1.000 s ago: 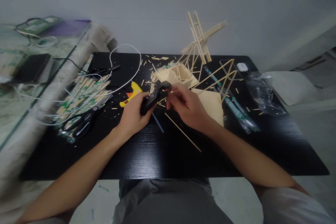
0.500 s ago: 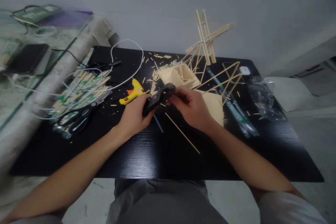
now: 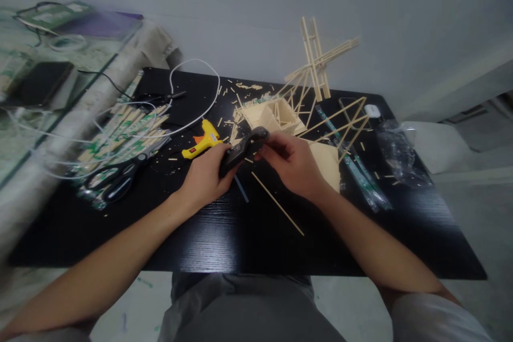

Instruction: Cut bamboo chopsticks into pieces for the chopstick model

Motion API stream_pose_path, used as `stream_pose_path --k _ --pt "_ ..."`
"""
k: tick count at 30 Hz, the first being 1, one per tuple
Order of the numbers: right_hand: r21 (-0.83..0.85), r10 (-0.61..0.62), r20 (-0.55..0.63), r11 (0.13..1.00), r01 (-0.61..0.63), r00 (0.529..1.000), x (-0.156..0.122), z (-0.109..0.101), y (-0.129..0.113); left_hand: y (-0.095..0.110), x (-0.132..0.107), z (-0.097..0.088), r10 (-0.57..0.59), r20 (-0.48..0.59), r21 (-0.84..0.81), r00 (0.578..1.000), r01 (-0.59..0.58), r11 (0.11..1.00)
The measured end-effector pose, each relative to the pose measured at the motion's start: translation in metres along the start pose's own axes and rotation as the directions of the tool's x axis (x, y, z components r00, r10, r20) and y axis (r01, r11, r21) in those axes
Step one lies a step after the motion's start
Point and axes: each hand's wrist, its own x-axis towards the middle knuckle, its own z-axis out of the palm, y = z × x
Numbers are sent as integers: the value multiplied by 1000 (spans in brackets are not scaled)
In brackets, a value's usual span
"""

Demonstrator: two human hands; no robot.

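While the L hand [image 3: 205, 175] had its grip closed round the near-left end of a black tool [image 3: 239, 153], the R hand [image 3: 294, 163] was up by its other end, fingertips bent in close; couldn't tell if that grip touched the tool or pinched smth small. Tool was held over the mid part of the counter [image 3: 272, 254], just right of the yellow glue gun [image 3: 205, 141] & nearer than the pale wooden box [image 3: 260, 116]. Its long axis ran diag., near-left to far-right, w/ the curved end pointing far-right, twd the R fingertips.

Loose stick [image 3: 276, 202] lay nearer, slanting the opp. way, far-left to near-right. Clear strip [image 3: 241, 189] was btwn it & the L hand, similar slant. Scissors [image 3: 124, 177] were on the left, blades pointing far-right, by bundled sticks [image 3: 120, 136]. Crossed wooden frame [image 3: 315, 64] stood at the far side, right of centre.
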Motion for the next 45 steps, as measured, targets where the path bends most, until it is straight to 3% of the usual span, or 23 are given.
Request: stream_pose_path --k 11,18,25,35,40,45 --pt "-17 3 -9 1000 -4 1000 0 0 1 5 -2 1 -62 30 -41 998 63 997" --pt "-39 -4 -21 999 3 1000 0 1 2 7 -1 -1 -133 53 26 990 132 991" --pt "8 17 25 1000 -17 1000 0 0 -1 3 -1 -1 -76 39 56 996 74 996" --pt "57 6 199 998 -18 980 2 -10 -2 1 -1 -3 6 27 -20 1000 -6 1000" --pt "53 -4 202 999 -7 979 1 -9 -1 3 -1 -5 19 27 -33 999 -18 999" --pt "40 -34 130 999 29 991 -1 -5 -3 6 -3 -6 -38 50 15 998 37 999"
